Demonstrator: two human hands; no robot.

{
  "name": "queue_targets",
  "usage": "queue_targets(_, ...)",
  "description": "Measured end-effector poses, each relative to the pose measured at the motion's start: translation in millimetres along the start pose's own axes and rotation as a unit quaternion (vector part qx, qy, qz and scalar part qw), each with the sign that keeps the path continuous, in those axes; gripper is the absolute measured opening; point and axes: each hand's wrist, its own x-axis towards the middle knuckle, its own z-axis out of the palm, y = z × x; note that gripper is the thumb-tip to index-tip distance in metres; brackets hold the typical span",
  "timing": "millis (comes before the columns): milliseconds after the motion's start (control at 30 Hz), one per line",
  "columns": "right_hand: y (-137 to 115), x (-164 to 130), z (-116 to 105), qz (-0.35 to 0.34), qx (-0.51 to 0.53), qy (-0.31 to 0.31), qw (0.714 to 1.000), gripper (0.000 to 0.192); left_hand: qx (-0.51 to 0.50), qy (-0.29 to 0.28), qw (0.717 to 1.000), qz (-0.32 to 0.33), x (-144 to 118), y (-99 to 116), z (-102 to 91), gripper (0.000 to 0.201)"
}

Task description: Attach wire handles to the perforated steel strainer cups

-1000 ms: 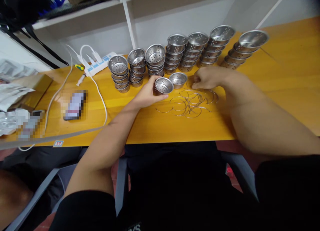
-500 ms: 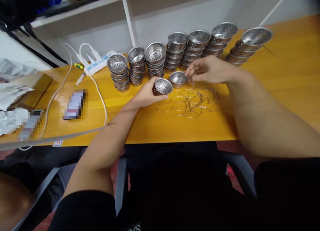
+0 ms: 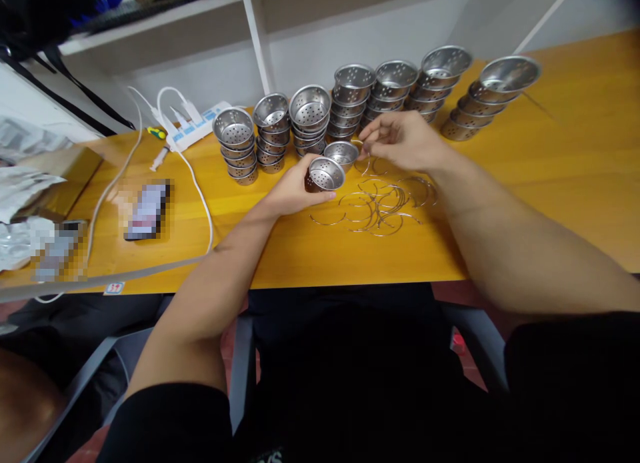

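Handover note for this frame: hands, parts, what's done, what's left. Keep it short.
Left hand: curled around one perforated metal cup, held just above the yellow table.
Right hand: fingers pinched on a thin wire ring, close to a second loose cup behind the held one.
Parts: pile of wire rings on the table in front of the hands; stacks of cups in a row along the back.
Done: cannot tell whether the stacked cups carry rings.
Left: the held cup shows no ring; many rings lie loose.
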Motion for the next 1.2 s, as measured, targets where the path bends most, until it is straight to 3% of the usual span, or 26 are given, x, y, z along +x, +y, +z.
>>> queue_targets(267,3.1,5.9,-2.0,0.043,-0.031,0.047,0.998,0.033,-0.006,0.007,1.0,0.002,-0.7,1.0,0.5,0.089)
queue_targets(467,24.3,22.6,-3.8,-0.024,0.055,0.132,0.989,0.033,-0.021,-0.005,0.999,0.025,1.7,-6.8,3.8,0.1)
queue_targets(667,-0.7,9.6,4.1,-0.094,0.09,0.102,0.986,0.033,0.003,0.043,0.995,0.091,5.1,-17.8,5.9,0.099)
queue_targets(833,-26.7,-5.0,20.7,-0.125,0.089,0.087,0.984,0.032,-0.008,0.067,0.992,0.103,8.8,-30.0,8.1,0.104)
queue_targets(1033,-26.4,-6.7,38.0,-0.149,0.052,0.061,0.986,0.026,0.0,0.058,0.993,0.104,9.3,-36.8,10.3,0.104)
queue_targets(1200,-27.3,-7.7,44.5,-0.174,0.036,0.079,0.981,0.022,-0.002,0.047,0.99,0.132,15.5,-54.6,16.4,0.107)
